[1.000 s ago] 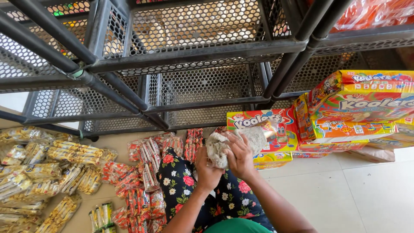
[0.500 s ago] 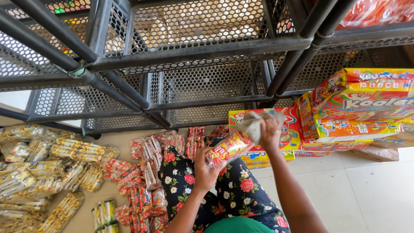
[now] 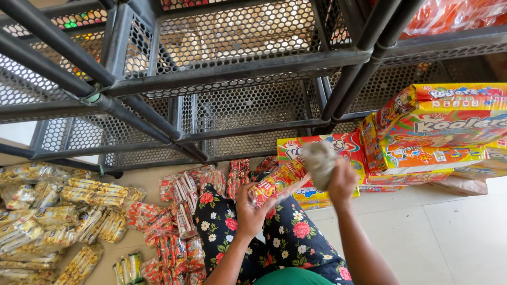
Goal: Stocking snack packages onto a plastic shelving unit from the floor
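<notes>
Head view: two hands, one red snack pack, one grey cloth, above a floral lap.

Left hand (image 3: 248, 211) grips the red snack pack (image 3: 277, 182); right hand (image 3: 340, 179) is closed round the grey cloth (image 3: 319, 160) wiping it. Three bright cartons (image 3: 438, 129) stand on the floor (image 3: 449, 232) at right.

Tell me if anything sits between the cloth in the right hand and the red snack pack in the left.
Nothing visible does. The right hand holds the cloth right against the upper end of the snack pack, which the left hand grips at its lower end; no gap shows between them.
</notes>
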